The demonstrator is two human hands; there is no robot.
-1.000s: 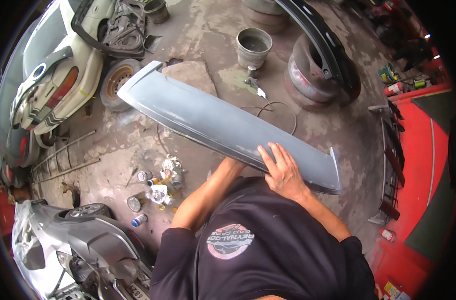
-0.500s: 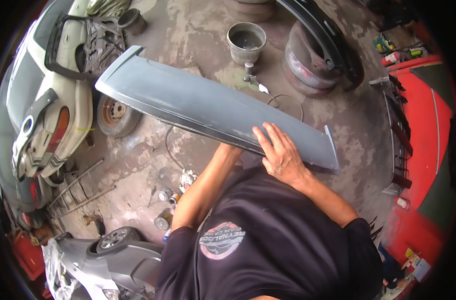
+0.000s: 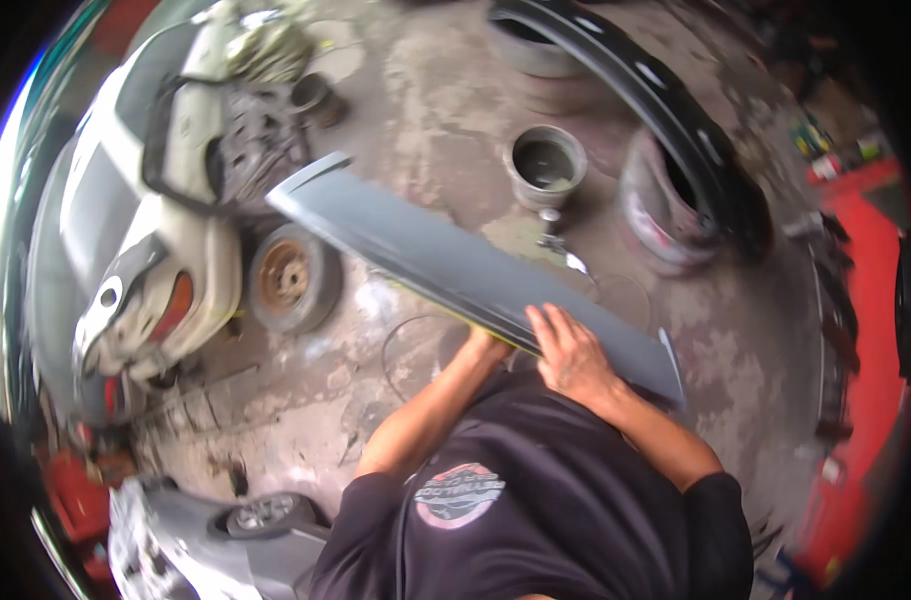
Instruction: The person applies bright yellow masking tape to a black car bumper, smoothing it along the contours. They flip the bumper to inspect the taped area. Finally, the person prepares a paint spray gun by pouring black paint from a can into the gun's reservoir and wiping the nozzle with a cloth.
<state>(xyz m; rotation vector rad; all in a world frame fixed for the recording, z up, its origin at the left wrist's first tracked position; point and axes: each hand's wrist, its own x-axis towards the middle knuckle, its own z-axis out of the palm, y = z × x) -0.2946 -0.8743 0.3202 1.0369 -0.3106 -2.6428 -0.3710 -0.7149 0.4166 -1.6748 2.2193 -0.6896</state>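
Observation:
A long grey car spoiler (image 3: 430, 245) with a small upturned fin at each end is held slantwise in front of my body, its left end farther away. My left hand (image 3: 490, 343) reaches under its near edge and holds it from below; the fingers are hidden beneath it. Against the right half of the top face lies my right hand (image 3: 572, 352), its fingers stretched out and resting on the grey surface. A thin yellow line shows along the spoiler's near lower edge.
Beyond the spoiler stand a bucket (image 3: 520, 188) and a spray gun (image 3: 550, 228). A black curved bumper (image 3: 645, 85) rests across wheel rims at the far right. On the left are a pale car bumper (image 3: 200, 250) and a rusty wheel (image 3: 285, 278); a silver car (image 3: 210, 545) is at lower left.
The whole view has shifted, so the surroundings appear lower and farther right. The spoiler's top looks narrower, and its yellow lower edge and more of my left hand show. Both hands stay on it.

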